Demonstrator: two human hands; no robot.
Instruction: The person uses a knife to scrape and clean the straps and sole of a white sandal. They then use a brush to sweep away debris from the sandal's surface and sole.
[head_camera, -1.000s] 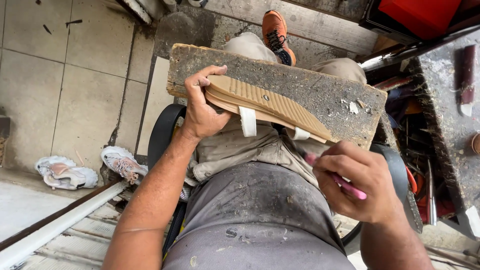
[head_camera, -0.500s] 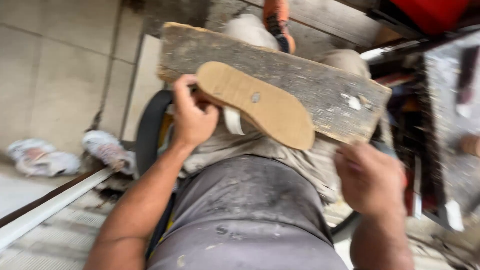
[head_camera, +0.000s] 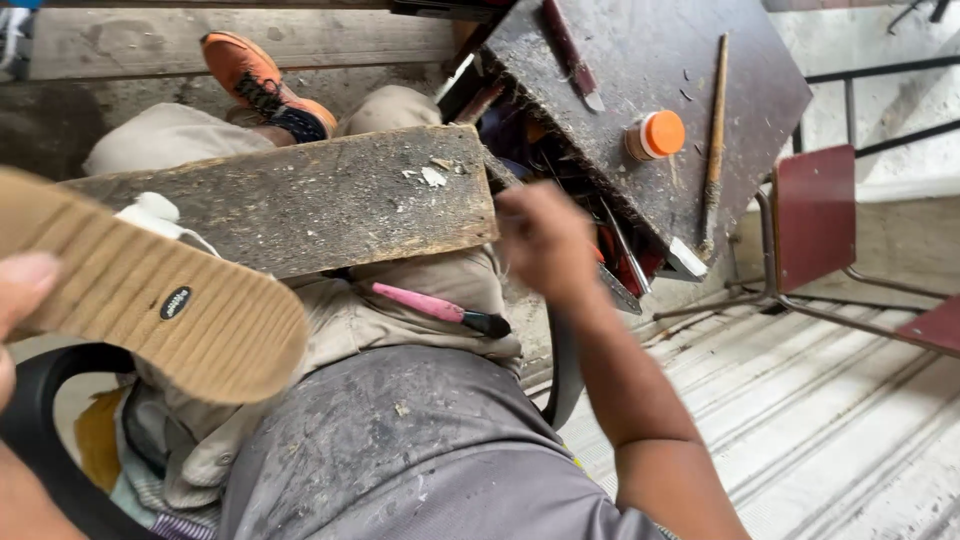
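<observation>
One tan sole (head_camera: 150, 300) in left-hand (head_camera: 20, 300) fingers above the lap plank (head_camera: 300, 200); right hand (head_camera: 545, 240) empty, half-curled, near dusty workbench (head_camera: 640, 80).

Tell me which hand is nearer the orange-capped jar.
Right. The right hand reaches toward the cluttered table, just left of the orange-capped jar; the left hand holds the sandal sole far left.

Sole (head_camera: 150, 300): tan, ribbed, w/ black oval. Brush (head_camera: 440, 308): pink handle, black tip. Shoe (head_camera: 265, 85): orange. Jar cap (head_camera: 663, 132): orange. Board (head_camera: 300, 200): grey-brown.

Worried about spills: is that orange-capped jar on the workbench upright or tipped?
Upright: the orange-capped jar stands on the dark workbench, cap on top.
</observation>
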